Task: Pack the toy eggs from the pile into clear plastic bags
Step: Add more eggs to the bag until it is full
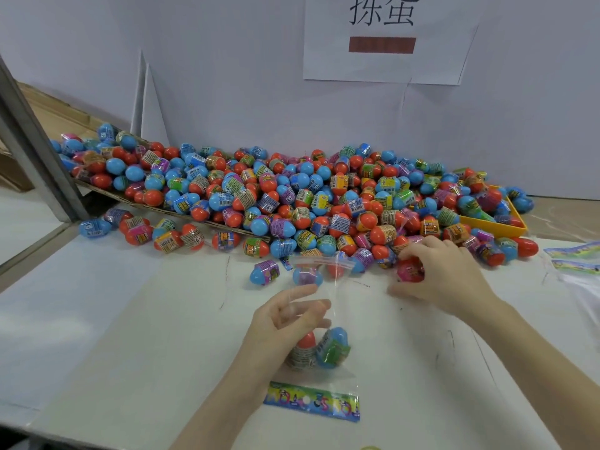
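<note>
My left hand (285,323) pinches the clear bag (319,319) open at lower centre of the frame; two eggs (319,350) sit inside. My right hand (444,274) curls around a pink egg (410,271) at the near edge of the pile (292,196), which spans the counter (97,319) across mid-frame.

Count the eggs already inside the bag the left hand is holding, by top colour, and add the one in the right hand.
Red-topped eggs in the clear bag: 1
Blue-topped eggs in the bag: 1
Eggs gripped by the right hand: 1, red with a pink label
Total: 3
The left hand holds the bag open.
</note>
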